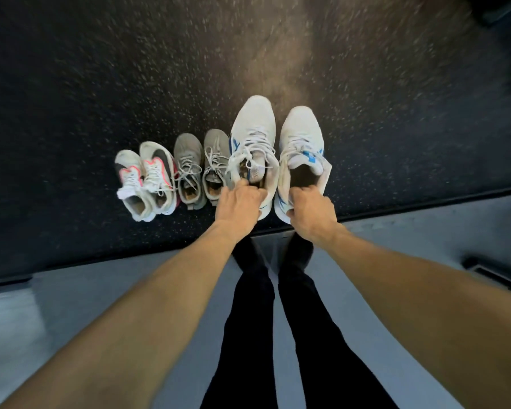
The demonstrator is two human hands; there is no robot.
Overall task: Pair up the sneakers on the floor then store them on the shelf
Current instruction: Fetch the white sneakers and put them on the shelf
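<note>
Two white sneakers with blue marks are held side by side, toes pointing away from me. My left hand (pixel 239 202) grips the heel collar of the left white sneaker (pixel 252 134). My right hand (pixel 310 212) grips the heel of the right white sneaker (pixel 300 137). To their left a pair of grey sneakers (pixel 201 169) stands together on the dark speckled floor (pixel 101 84). Further left is a pair of white sneakers with black and pink trim (pixel 146 181). No shelf is in view.
A black edge strip (pixel 101 256) divides the speckled floor from a smooth grey floor (pixel 130 290) where my legs in dark trousers (pixel 278 320) stand. A dark floor fitting (pixel 490 268) lies at the right. A dark object (pixel 502 10) sits at the top right corner.
</note>
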